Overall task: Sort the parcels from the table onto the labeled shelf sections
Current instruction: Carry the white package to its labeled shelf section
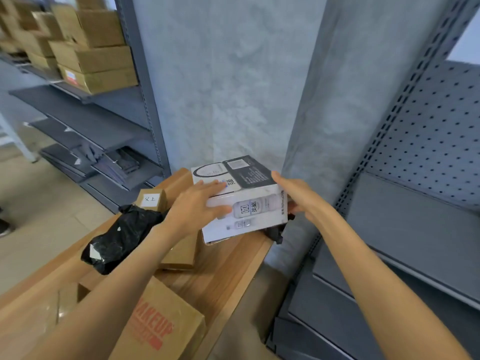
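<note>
Both hands are on a white box [246,203] printed with bottle pictures and dark panels, at the far right corner of the wooden table [228,276]. The box is tilted, its near bottom edge on or just above the tabletop; which cannot be told. The left hand [200,206] lies on the box's left side, fingers straight and spread over the top edge and front face, pressing rather than curling. The right hand [298,193] is against the box's right end, thumb straight along the top edge; its other fingers run down behind the end face and look wrapped under it, though their tips are hidden. A scrap of black plastic [275,233] shows under the box's right corner at the table's right edge. Left of the box, partly under the left forearm, lies a black bag [122,237] with a small white label, near the table's left edge. Behind it stands a small carton [152,198] with a handwritten label. A flat brown box [181,253] lies mid-table under the left wrist. At the near edge sits a carton with red lettering [166,326]. Grey shelves [415,229] stand right of the table, and another rack [85,120] to the left holds stacked cartons [91,48] on its upper level.
</note>
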